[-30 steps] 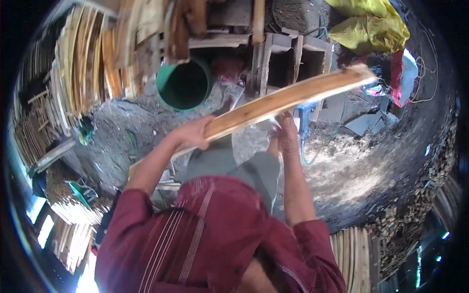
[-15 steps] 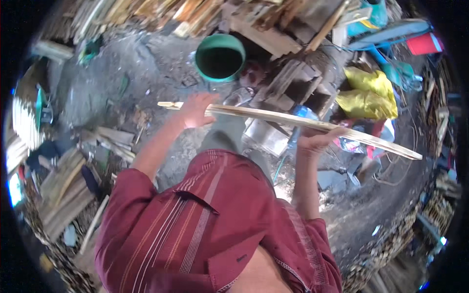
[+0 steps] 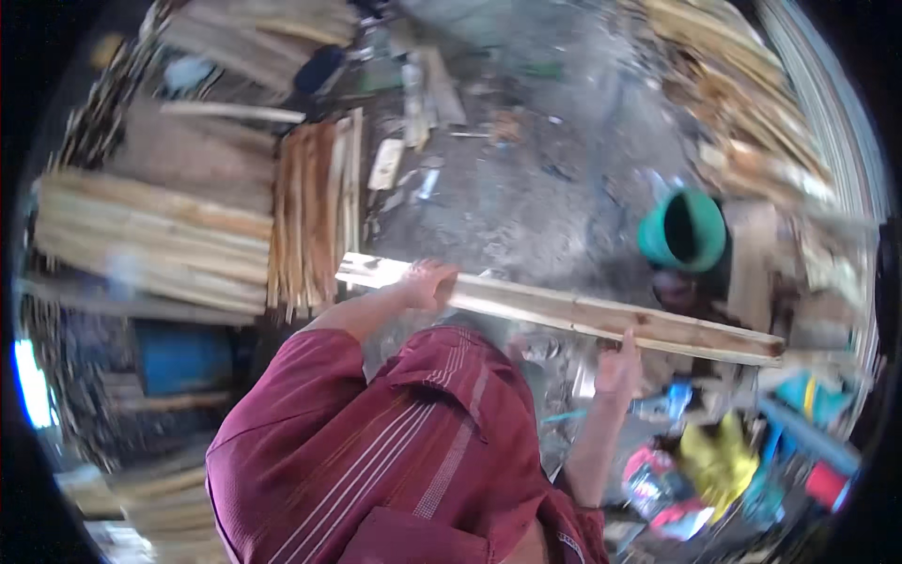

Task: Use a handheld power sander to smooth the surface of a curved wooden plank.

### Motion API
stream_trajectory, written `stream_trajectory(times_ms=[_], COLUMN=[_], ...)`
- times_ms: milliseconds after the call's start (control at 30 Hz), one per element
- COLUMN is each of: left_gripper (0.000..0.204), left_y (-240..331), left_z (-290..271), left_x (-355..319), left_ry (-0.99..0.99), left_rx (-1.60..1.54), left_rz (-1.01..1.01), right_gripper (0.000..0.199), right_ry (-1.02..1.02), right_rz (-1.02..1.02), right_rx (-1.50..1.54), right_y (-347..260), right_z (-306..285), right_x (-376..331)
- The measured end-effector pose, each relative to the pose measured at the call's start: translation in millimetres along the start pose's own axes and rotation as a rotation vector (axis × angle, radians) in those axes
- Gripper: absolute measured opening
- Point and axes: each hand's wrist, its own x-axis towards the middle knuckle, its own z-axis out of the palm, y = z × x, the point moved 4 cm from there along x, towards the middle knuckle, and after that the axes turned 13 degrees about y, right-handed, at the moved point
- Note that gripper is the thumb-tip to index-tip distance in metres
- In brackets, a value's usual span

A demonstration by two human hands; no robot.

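Observation:
A long, pale wooden plank (image 3: 545,306) lies across in front of my body, its broad face showing and its right end slightly nearer me. My left hand (image 3: 432,284) is wrapped over it close to its left end. From the near edge, my right hand (image 3: 617,365) holds the plank right of its middle, with a digit up against the face and the other fingers partly hidden. Beyond the plank's left end are bundled reddish-brown wood strips (image 3: 305,207).
To the left sits a stack of pale boards (image 3: 155,244). A green bucket (image 3: 684,230) stands on the dirt floor (image 3: 526,179) at the right, near more piled wood (image 3: 752,85). At lower right lie a yellow bag (image 3: 719,465) and a red container (image 3: 827,486).
My view has swung left, bringing the board stacks into sight and shifting the bucket right. The plank has turned to show its broad face, still between both hands.

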Motion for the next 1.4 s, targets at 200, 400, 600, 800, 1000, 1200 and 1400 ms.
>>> stream_trajectory(times_ms=[200,400,600,800,1000,1200,1400], left_gripper=[0.063,0.061,0.041,0.086,0.047,0.045,0.05], left_y=[-118,-248,-349,-519,-519,-384,-345], left_z=[-19,0,-62,-148,-150,47,83], left_x=[-162,-307,-394,-437,-300,-179,-128], left_ry=[0.127,0.055,0.278,0.71,0.943,-0.076,-0.059], left_rx=[-0.242,-0.235,-0.347,0.432,-0.698,-0.445,-0.522], left_rz=[-0.469,-1.059,-1.457,-1.673,-1.251,-0.654,-0.393], right_gripper=[0.041,0.043,0.054,0.053,0.045,0.019,0.031], right_ry=[-0.626,-0.649,-0.816,-1.017,-0.645,-0.096,0.258], right_rz=[-0.358,-0.669,-0.496,-0.539,-0.714,-0.344,-0.089], right_rx=[-1.454,-1.834,-1.78,-1.934,-1.656,-1.578,-1.477], right_y=[118,235,348,398,357,307,316], right_z=[77,154,233,315,266,35,-128], right_x=[-31,-64,-152,-227,-154,-61,-102])
